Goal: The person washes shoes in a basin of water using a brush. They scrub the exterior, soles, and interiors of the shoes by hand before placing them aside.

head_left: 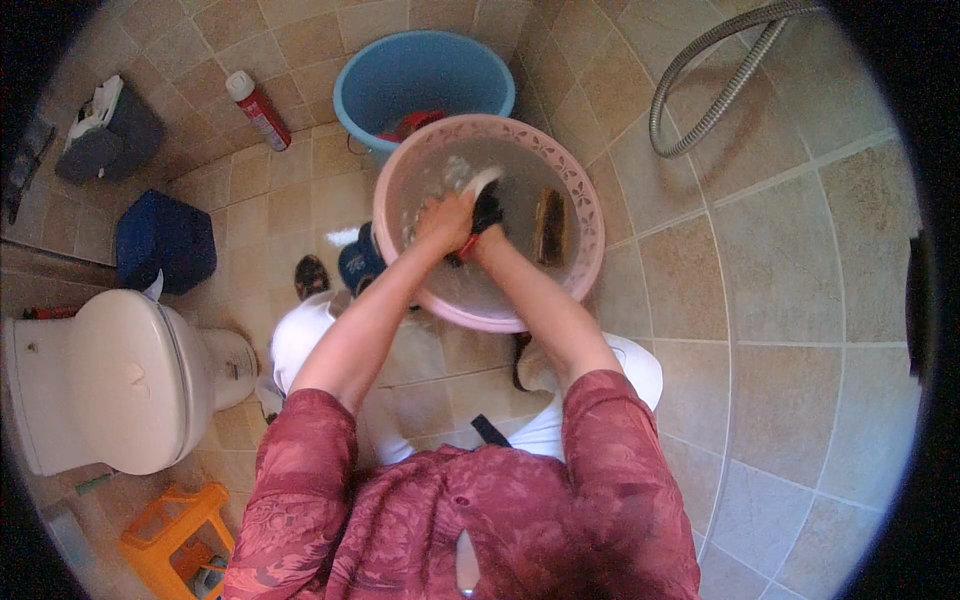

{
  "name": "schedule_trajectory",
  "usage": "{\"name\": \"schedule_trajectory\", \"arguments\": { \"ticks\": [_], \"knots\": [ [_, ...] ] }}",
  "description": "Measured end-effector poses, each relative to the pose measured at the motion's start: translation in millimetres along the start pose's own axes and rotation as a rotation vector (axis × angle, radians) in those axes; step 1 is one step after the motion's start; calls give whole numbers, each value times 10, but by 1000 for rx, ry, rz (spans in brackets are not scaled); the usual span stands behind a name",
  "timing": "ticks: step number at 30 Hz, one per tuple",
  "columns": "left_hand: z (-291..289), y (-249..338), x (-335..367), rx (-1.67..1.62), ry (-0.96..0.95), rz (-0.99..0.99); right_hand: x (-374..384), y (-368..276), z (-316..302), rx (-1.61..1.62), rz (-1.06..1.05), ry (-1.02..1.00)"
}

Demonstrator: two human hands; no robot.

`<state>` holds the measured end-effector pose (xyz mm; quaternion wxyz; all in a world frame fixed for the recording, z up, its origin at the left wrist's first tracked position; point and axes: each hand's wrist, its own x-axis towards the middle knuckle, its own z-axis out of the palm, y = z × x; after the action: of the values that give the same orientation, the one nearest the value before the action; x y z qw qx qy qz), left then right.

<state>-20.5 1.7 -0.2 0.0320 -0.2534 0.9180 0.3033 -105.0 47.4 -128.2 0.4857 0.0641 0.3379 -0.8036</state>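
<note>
A pink basin (592, 225) with a patterned rim holds cloudy, sudsy water. Both my arms reach into it. Between my hands is a black shoe (487, 203) with a white edge, partly covered and blurred. My left hand (445, 220) is closed against its left side, fingers curled over it. My right hand (483, 243), with a red band at the wrist, is closed at the shoe's near end; its fingers are mostly hidden. To the right of my hands, a brown scrub brush (551, 227) lies in the basin, touching neither hand.
Behind the basin stands a blue bucket (425, 75) with something red inside. A red spray can (260, 112) is at the far wall. Left are a white toilet (130, 380), a dark blue bin (165, 242) and an orange stool (175, 535). A metal shower hose (690, 130) hangs right.
</note>
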Motion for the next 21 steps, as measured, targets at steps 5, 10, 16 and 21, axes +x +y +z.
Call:
{"name": "schedule_trajectory", "arguments": {
  "ticks": [5, 10, 16, 21],
  "knots": [
    [117, 82, 29, 25, 85, -80, -27, -197, 91, 2, 30, -24],
    [135, 40, 25, 52, -18, 37, -296, -191, 40, -73, 123, -69],
    [342, 2, 89, -34, 47, -149, -400, -192, -140, -651, 54, 5],
    [341, -107, 194, 17, 50, 11, -45, -169, -122, -1309, -273, 83]
  ]
}}
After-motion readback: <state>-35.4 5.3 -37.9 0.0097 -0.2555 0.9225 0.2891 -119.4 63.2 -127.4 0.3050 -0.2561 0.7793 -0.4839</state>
